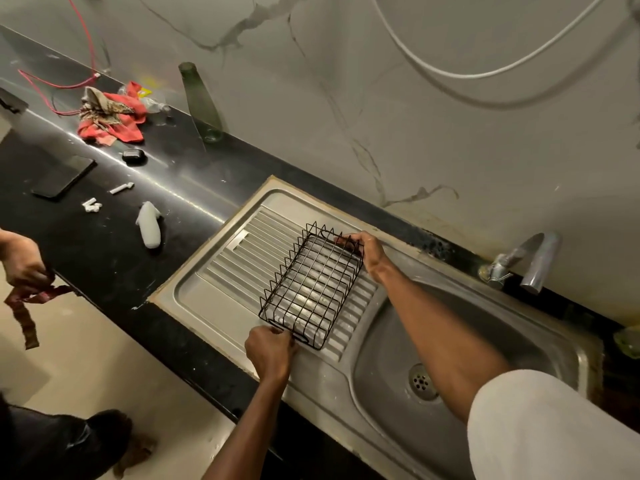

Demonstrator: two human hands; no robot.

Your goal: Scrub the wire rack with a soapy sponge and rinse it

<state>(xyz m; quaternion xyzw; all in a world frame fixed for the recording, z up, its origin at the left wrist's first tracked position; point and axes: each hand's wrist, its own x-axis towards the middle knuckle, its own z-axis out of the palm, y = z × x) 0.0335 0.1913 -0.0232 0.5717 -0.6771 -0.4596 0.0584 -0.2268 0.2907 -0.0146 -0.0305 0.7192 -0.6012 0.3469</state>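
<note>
One black counter (114,268) carries one steel sink (485,358), its ribbed drainboard (242,258) at 9 o'clock of the bowl. One black wire rack (311,285) lies on the drainboard, long axis running 7 to 1 o'clock. Two hands hold it: the left hand (270,351) has its grip pinching the 7 o'clock end, the right hand (367,249) curls round the 1 o'clock end.
</note>
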